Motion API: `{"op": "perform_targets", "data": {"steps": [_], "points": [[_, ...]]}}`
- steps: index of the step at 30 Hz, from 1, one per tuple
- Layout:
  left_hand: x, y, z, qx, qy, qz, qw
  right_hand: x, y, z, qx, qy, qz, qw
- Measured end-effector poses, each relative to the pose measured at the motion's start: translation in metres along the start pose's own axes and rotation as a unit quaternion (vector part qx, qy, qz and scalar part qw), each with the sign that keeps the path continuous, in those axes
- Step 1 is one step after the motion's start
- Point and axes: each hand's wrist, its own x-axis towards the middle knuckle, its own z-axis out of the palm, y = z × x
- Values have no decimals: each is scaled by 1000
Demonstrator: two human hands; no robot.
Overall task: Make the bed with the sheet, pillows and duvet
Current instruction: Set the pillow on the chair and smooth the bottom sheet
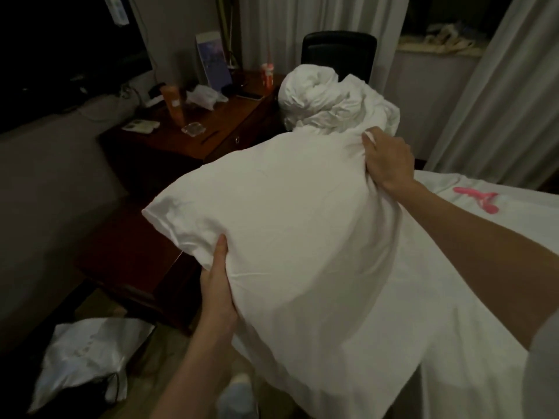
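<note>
I hold a large white pillow (290, 225) up in front of me, over the left edge of the bed. My left hand (216, 285) grips its near left corner from below, thumb on top. My right hand (388, 163) clutches the far right corner, fingers bunched in the fabric. Behind the pillow a white duvet (326, 98) lies bundled in a heap on a black chair (338, 51). The bed at the right is covered by a white sheet (472, 237).
A dark wooden desk (187, 143) with bottles, a phone and an ashtray stands left of the bed. A pink object (478, 199) lies on the sheet. A white plastic bag (87, 358) sits on the floor. Curtains hang at the back and right.
</note>
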Motion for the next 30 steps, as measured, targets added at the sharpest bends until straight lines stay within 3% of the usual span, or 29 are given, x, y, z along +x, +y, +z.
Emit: {"op": "perform_targets", "data": {"steps": [6, 17, 25, 30], "points": [[122, 31, 44, 10, -66, -42, 997, 93, -19, 45, -32, 33, 37, 998], [276, 44, 161, 35, -107, -81, 990, 237, 14, 97, -79, 60, 123, 988], [389, 25, 308, 47, -104, -110, 987, 395, 85, 135, -73, 56, 117, 989], [447, 29, 402, 47, -131, -88, 986, 503, 127, 145, -71, 56, 121, 989]]}}
